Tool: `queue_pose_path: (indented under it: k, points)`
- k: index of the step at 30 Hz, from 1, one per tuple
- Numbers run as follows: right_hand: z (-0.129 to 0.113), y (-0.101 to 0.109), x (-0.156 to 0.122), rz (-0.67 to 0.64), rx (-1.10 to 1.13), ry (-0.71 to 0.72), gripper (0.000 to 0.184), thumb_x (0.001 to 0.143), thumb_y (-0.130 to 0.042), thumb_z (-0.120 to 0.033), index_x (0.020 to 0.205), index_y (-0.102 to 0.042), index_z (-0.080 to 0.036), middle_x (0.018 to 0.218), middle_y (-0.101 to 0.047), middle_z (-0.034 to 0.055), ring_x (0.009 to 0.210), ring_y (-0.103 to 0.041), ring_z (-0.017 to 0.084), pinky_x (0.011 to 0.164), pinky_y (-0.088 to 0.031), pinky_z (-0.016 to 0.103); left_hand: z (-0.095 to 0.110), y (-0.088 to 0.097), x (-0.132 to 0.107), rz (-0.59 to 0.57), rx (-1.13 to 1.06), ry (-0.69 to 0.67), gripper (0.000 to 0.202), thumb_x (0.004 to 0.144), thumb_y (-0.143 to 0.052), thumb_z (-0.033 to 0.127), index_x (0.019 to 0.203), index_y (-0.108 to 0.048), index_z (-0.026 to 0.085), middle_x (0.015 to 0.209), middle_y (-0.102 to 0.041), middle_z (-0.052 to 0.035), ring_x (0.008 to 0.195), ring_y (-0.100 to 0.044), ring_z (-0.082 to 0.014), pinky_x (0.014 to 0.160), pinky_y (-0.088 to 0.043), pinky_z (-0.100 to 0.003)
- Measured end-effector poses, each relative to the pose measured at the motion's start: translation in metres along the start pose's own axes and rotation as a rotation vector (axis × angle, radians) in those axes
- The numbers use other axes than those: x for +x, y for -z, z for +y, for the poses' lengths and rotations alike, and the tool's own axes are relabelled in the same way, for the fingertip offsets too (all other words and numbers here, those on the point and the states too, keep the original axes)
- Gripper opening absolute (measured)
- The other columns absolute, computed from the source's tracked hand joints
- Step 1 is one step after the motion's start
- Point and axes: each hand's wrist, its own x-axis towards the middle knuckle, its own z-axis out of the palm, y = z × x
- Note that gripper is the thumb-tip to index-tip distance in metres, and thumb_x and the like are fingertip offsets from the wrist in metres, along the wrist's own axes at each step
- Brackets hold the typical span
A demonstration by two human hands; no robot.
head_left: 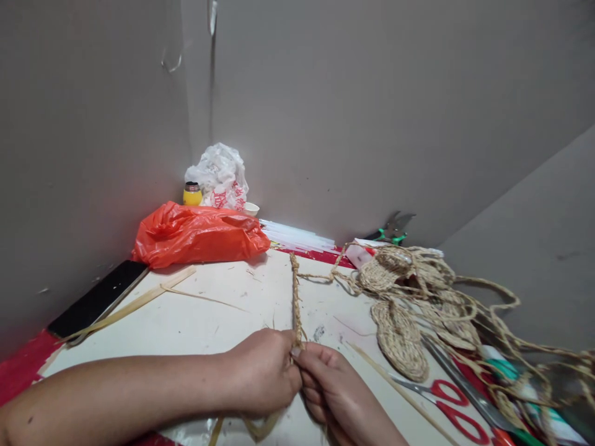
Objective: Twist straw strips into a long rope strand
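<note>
A narrow braided straw cord (295,297) runs away from me over the white board, its near end pinched between my two hands. My left hand (272,371) is closed around that end, with the knuckles turned up. Thumb and fingers of my right hand (332,375) press together on the same spot, touching the left. Below my left hand hang loose flat straw strips (260,427), partly hidden by it. From the far end of the cord, a thin twisted strand leads right to a tangle of straw rope (418,272).
Red-handled scissors (449,396), a coiled straw sole-shaped piece (400,341) and a long blade (458,371) lie at right. Glue sticks (297,235) and pruning shears (395,229) lie by the wall. A red plastic bag (199,235) and a phone (100,300) are at left.
</note>
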Motion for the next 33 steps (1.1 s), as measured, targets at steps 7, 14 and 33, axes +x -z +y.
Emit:
queue_pose_path:
  k: [7,14,33]
  points:
    - [-0.008,0.006,0.0,-0.084,0.075,-0.023,0.027,0.072,-0.068,-0.038,0.074,-0.055,-0.015,0.044,-0.021,-0.0131,0.038,-0.006,0.001,0.035,-0.003,0.017,0.008,0.032,0.009,0.266,0.231,-0.126,0.024,0.072,-0.044,0.021,0.081,-0.066,0.016,0.065,-0.058,-0.0021,0.062,-0.049,-0.0139,0.058,-0.035,-0.023]
    - [-0.013,0.009,0.001,-0.149,0.069,-0.038,0.026,0.073,-0.067,-0.038,0.071,-0.055,-0.014,0.044,-0.024,-0.0127,0.036,-0.008,0.0,0.035,-0.003,0.017,-0.012,0.011,0.02,0.044,-0.142,-0.053,0.021,0.077,-0.04,0.025,0.075,-0.058,0.014,0.06,-0.053,0.0009,0.056,-0.045,-0.0109,0.059,-0.037,-0.023]
    - [-0.022,0.016,0.001,-0.179,-0.243,-0.013,0.024,0.08,-0.057,-0.039,0.072,-0.055,-0.016,0.042,-0.025,-0.0115,0.036,-0.012,0.005,0.036,-0.006,0.021,-0.011,0.026,0.021,-0.073,-0.118,-0.093,0.026,0.078,-0.05,0.033,0.064,-0.059,0.012,0.055,-0.051,0.0024,0.048,-0.031,-0.0068,0.048,-0.024,-0.021]
